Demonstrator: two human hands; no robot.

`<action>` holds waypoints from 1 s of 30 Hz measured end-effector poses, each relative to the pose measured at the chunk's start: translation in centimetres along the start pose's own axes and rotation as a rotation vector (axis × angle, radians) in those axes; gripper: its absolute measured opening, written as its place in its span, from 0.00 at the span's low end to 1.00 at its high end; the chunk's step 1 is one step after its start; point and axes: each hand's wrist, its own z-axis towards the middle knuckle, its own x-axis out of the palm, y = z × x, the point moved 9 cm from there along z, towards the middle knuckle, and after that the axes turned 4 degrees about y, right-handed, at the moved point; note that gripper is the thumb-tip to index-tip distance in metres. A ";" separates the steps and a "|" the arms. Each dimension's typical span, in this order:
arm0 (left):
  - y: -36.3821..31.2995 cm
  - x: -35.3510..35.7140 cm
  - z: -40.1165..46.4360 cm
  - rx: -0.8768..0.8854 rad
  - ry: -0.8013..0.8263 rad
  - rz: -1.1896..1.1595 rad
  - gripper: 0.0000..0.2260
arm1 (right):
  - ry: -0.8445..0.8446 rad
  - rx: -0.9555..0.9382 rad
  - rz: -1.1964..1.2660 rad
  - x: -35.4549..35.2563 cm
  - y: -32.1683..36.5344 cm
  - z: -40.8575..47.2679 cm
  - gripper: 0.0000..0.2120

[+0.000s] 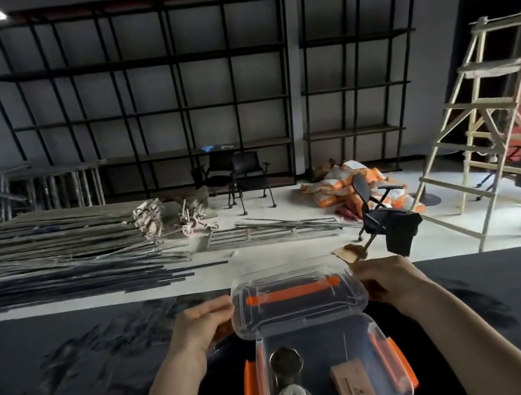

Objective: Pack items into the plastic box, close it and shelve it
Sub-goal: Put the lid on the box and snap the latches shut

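A clear plastic box (359,329) with orange side latches (251,390) stands on the dark table (76,386) right below me. Inside lie a tool with a round metal head and white handle (289,377) and a small tan carton (353,386). Both hands hold the clear lid (299,308), which has an orange handle (293,292), tilted above the box's far edge. My left hand (201,326) grips the lid's left side. My right hand (389,282) grips its right side.
Beyond the table, tall black metal shelving (145,106) lines the far wall. On the floor are stacked boards (64,235), metal bars, black chairs (248,175), an office chair (380,214), orange sacks (340,186) and a wooden ladder (490,129) at right.
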 end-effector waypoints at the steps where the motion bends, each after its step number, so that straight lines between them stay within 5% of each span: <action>1: 0.0 0.3 -0.1 -0.009 -0.009 0.006 0.10 | 0.009 0.005 -0.004 -0.2 -0.1 0.1 0.07; 10: -1.9 2.1 -1.6 0.140 -0.101 0.075 0.14 | -0.001 -0.045 -0.058 -1.9 0.4 0.6 0.12; 14: -3.8 2.7 -2.2 0.231 -0.109 -0.041 0.06 | -0.043 -0.169 0.001 -2.3 2.0 0.9 0.13; 18: -3.3 3.2 -1.6 0.154 -0.016 -0.316 0.11 | 0.008 -0.113 0.204 -2.3 2.1 0.8 0.11; 30: -2.2 2.7 -1.8 0.195 -0.188 -0.034 0.21 | -0.117 -0.221 -0.543 -2.3 0.6 -0.9 0.05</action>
